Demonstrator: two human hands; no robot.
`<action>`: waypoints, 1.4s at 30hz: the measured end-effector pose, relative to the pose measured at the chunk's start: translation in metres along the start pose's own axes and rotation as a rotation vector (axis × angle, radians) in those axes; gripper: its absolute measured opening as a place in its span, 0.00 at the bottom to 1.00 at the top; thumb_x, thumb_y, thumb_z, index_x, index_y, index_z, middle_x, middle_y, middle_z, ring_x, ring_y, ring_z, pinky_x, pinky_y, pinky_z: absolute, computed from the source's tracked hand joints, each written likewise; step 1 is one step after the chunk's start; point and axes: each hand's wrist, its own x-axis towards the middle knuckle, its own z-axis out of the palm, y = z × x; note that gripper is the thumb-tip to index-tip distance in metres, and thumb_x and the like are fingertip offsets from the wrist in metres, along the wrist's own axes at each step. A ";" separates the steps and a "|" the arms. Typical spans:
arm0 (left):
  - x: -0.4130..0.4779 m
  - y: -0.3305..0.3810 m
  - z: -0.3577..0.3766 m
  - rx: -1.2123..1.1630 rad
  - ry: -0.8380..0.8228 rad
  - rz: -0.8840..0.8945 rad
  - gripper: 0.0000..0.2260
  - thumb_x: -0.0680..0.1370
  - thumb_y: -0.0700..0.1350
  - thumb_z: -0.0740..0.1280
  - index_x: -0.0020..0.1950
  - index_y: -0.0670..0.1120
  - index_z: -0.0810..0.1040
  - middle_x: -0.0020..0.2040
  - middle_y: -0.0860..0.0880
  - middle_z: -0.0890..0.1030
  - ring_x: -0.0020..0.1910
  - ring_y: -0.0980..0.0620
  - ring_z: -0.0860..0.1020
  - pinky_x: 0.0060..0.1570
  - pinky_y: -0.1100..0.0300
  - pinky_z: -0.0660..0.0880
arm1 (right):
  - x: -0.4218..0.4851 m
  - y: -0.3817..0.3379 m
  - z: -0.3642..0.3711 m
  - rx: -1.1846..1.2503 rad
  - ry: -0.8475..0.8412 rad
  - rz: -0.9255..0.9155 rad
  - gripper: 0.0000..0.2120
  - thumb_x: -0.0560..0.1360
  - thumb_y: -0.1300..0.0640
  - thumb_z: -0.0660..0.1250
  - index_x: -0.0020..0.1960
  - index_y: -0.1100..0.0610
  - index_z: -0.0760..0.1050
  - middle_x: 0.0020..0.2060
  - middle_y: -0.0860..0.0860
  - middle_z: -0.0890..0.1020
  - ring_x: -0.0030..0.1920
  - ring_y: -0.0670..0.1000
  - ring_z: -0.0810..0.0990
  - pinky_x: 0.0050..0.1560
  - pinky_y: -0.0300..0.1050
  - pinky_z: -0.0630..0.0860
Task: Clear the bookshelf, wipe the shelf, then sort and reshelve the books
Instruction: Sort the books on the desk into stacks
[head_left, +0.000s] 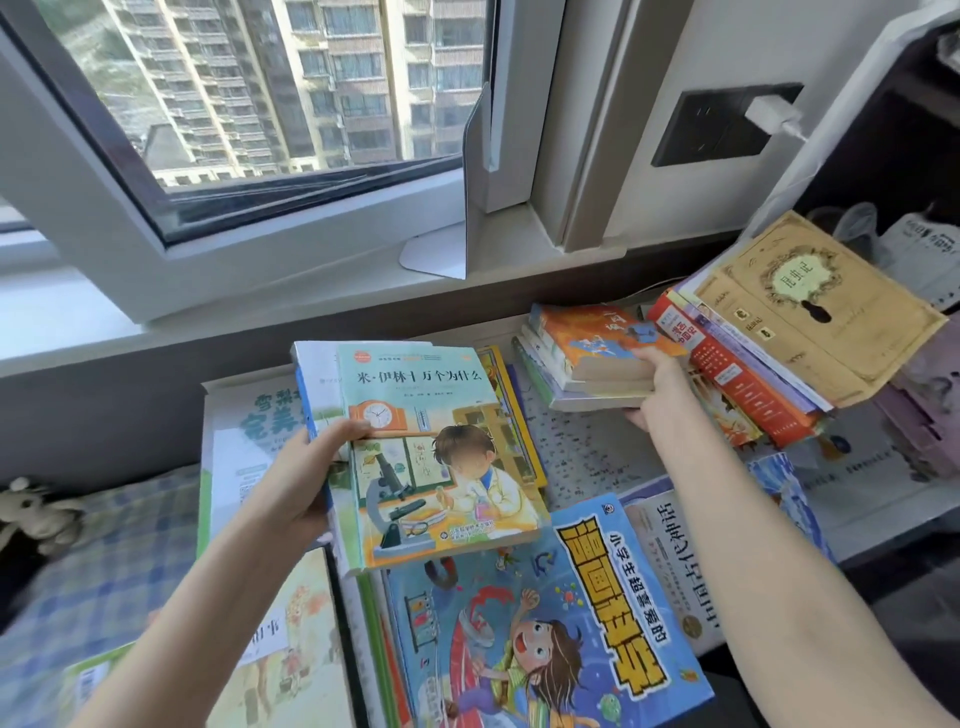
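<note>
The left hand (306, 483) grips a microscope-cover book (441, 452) by its left edge, thumb on the cover, holding it above a blue cartoon book (545, 623) lying flat. The right hand (662, 395) clamps a small orange-topped stack (587, 358), thumb on top, just beside a tilted pile topped by a tan book (815, 306), below the window (260, 104).

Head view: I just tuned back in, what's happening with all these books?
A person is sorting books spread out below a window. The left hand grips the microscope-cover book by its left edge. The right hand holds a small stack topped by an orange book, thumb on top, fingers beneath. A tan book tops a slanting pile at far right, and a large blue cartoon book lies nearest the camera.
</note>
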 end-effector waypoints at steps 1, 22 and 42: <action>-0.007 -0.002 -0.002 0.003 -0.012 0.000 0.05 0.77 0.40 0.64 0.52 0.42 0.76 0.38 0.43 0.85 0.32 0.49 0.83 0.27 0.58 0.78 | -0.013 0.002 0.000 0.014 -0.003 -0.001 0.10 0.68 0.55 0.72 0.44 0.57 0.73 0.40 0.54 0.80 0.42 0.55 0.80 0.53 0.52 0.78; -0.084 -0.053 0.000 -0.012 -0.202 -0.004 0.05 0.78 0.37 0.65 0.53 0.41 0.76 0.42 0.41 0.85 0.36 0.48 0.84 0.35 0.56 0.82 | -0.202 -0.004 -0.086 0.166 -0.157 -0.214 0.09 0.69 0.53 0.72 0.44 0.54 0.73 0.44 0.55 0.78 0.43 0.56 0.80 0.52 0.55 0.79; -0.130 -0.144 0.003 0.689 0.123 0.086 0.08 0.72 0.37 0.67 0.35 0.41 0.71 0.32 0.42 0.75 0.34 0.44 0.74 0.35 0.52 0.73 | -0.257 0.150 -0.199 -0.206 -0.419 0.154 0.08 0.68 0.64 0.73 0.43 0.62 0.74 0.33 0.55 0.77 0.38 0.59 0.79 0.56 0.62 0.77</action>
